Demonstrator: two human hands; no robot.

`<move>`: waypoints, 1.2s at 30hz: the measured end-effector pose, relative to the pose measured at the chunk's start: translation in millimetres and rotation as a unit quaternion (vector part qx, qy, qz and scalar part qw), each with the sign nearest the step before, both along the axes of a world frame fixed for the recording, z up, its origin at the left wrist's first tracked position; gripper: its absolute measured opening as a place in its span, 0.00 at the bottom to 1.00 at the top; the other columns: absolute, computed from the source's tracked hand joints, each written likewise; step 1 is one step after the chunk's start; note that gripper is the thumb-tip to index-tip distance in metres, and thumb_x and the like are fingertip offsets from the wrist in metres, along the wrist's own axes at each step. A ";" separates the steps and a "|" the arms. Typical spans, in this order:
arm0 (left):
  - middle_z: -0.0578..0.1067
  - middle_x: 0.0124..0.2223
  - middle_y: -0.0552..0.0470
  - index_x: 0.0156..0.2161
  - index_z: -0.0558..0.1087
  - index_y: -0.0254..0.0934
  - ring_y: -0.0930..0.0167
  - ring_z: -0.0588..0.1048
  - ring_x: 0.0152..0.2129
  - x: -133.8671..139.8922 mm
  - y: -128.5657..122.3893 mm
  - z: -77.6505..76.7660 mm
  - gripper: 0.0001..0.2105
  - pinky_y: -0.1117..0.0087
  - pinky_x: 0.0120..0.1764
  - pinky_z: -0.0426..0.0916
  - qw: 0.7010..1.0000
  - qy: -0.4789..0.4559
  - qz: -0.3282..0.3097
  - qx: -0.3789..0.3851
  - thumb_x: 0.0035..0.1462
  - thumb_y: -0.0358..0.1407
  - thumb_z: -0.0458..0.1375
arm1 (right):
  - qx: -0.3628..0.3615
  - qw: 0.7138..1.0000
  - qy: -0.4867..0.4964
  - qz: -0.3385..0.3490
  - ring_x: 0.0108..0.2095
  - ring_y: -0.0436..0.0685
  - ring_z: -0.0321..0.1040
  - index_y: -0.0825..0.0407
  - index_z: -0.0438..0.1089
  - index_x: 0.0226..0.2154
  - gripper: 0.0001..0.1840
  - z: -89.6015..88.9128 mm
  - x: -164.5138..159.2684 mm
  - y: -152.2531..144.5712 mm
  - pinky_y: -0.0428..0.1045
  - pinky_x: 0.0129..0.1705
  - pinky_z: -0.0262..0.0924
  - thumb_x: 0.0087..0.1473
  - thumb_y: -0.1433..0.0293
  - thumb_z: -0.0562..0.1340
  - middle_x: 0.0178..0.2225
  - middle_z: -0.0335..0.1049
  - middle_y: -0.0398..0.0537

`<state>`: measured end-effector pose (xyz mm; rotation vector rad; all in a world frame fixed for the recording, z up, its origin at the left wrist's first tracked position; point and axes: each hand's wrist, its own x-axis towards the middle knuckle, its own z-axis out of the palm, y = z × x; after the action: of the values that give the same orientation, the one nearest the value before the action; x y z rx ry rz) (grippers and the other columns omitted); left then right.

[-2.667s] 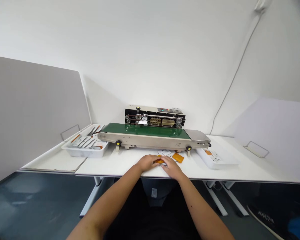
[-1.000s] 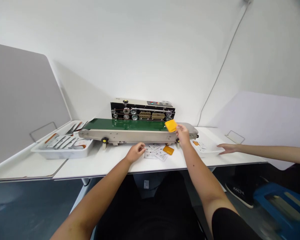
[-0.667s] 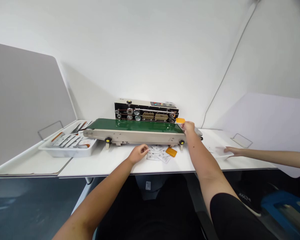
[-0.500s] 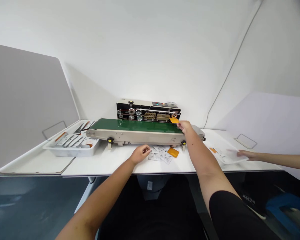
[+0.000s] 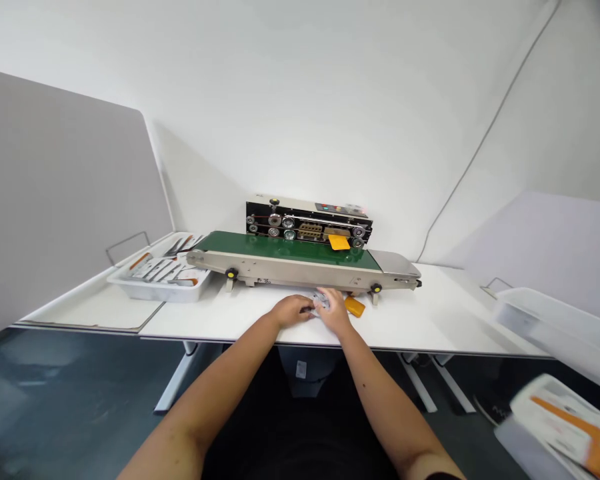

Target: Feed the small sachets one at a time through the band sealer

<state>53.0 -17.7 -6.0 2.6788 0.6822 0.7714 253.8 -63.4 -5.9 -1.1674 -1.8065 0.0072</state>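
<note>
On the white table, my left hand (image 5: 291,311) is closed at the left edge of a small pile of printed white packets (image 5: 322,299). Its fingers are curled in. My right hand (image 5: 335,312) bends over the same packets and grips them from the right, covering most of the pile. Just right of it lies an orange packet (image 5: 355,307). Behind my hands stands a band sealer (image 5: 307,223) with a green conveyor belt (image 5: 280,249). Another orange packet (image 5: 339,242) sticks out of the sealer's right part, over the belt.
A white tray (image 5: 150,291) of filled pouches stands left of the conveyor. At the right table edge is a white bin (image 5: 555,320). Below it, a second bin (image 5: 525,440) holds white and orange packages. Grey partitions (image 5: 70,200) flank the table.
My right hand has let go of the orange packet at the sealer and come down to the printed packets. That packet has shifted left. Another person's hand at the right has left view; bins now show there.
</note>
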 end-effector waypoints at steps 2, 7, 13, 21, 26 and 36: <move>0.81 0.45 0.46 0.45 0.79 0.38 0.66 0.78 0.42 -1.0 3.6 -1.6 0.10 0.68 0.49 0.69 0.999 -0.030 0.000 0.013 0.65 0.39 0.58 | -0.026 0.998 -0.054 0.029 0.53 0.64 0.64 0.48 0.73 0.53 0.21 -7.1 -0.6 0.5 0.59 0.57 0.57 0.58 0.62 0.64 0.50 0.72 0.53; 0.80 0.40 0.45 0.40 0.79 0.37 0.64 0.77 0.41 -4.9 7.7 -0.6 0.10 0.64 0.48 0.68 0.990 -0.103 0.088 0.037 0.66 0.38 0.56 | -0.073 0.988 -0.132 0.025 0.51 0.63 0.66 0.48 0.74 0.50 0.18 -6.8 -1.3 1.9 0.59 0.57 0.56 0.57 0.62 0.66 0.48 0.75 0.51; 0.79 0.50 0.45 0.47 0.77 0.39 0.61 0.74 0.49 -5.9 1.4 0.5 0.17 0.61 0.55 0.65 0.996 -0.077 0.051 -0.017 0.51 0.38 0.69 | -0.094 0.979 -0.181 0.024 0.50 0.62 0.69 0.48 0.75 0.48 0.17 -7.2 -5.2 1.0 0.55 0.55 0.59 0.55 0.67 0.67 0.49 0.76 0.50; 0.76 0.53 0.42 0.51 0.74 0.37 0.59 0.72 0.52 -6.5 0.6 5.3 0.23 0.59 0.57 0.64 0.996 -0.073 0.044 -0.016 0.48 0.36 0.70 | -0.015 0.980 -0.199 0.008 0.44 0.59 0.72 0.48 0.77 0.44 0.14 -12.2 -3.6 -1.4 0.52 0.48 0.65 0.65 0.72 0.56 0.44 0.78 0.50; 0.79 0.45 0.45 0.44 0.77 0.37 0.64 0.75 0.44 -6.4 4.1 5.8 0.09 0.63 0.51 0.66 0.993 -0.110 0.048 0.009 0.56 0.33 0.64 | 0.083 0.990 -0.115 0.012 0.46 0.61 0.69 0.50 0.76 0.45 0.16 -3.7 -1.0 -9.7 0.56 0.52 0.64 0.67 0.72 0.53 0.43 0.78 0.51; 0.66 0.27 0.59 0.63 0.64 0.35 0.74 0.64 0.24 -9.0 -5.5 6.4 0.27 0.75 0.29 0.59 0.974 -0.134 0.002 -0.184 0.61 0.40 0.59 | -0.093 0.993 0.065 0.029 0.40 0.59 0.74 0.48 0.76 0.43 0.15 -0.6 0.1 -3.1 0.51 0.44 0.66 0.62 0.62 0.56 0.40 0.79 0.48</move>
<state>44.0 -23.2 0.4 2.1923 0.6850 0.8896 253.9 -66.5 -6.5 -1.2140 -1.7513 0.2867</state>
